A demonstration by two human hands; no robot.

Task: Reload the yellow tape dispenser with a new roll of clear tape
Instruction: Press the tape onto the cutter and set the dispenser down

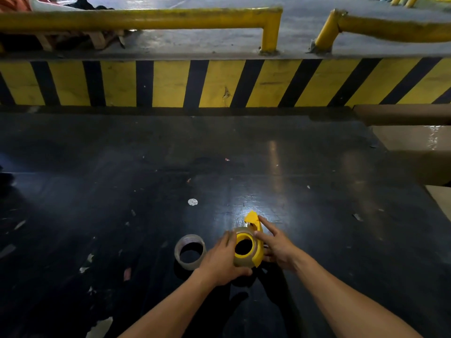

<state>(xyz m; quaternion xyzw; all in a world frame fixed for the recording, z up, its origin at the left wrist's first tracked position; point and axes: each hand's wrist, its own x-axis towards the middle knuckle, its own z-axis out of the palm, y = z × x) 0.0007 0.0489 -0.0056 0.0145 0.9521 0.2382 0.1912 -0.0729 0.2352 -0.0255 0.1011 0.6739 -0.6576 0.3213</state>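
Observation:
The yellow tape dispenser (253, 222) stands on the dark table near its front, with a roll of clear tape (244, 261) seated around its yellow hub. My left hand (223, 261) cups the left side of that roll. On the dispenser's right side rests my right hand (275, 246), thumb on the roll's top and forefinger stretched along the yellow cutter arm. A second roll of clear tape (189, 252) lies flat on the table just left of my left hand, untouched.
The dark table (170, 167) carries scraps of tape and paper bits. A yellow-and-black striped barrier (219, 84) runs along its far edge, with yellow rails (146, 19) behind. Brown cardboard boxes (412, 140) sit at the right.

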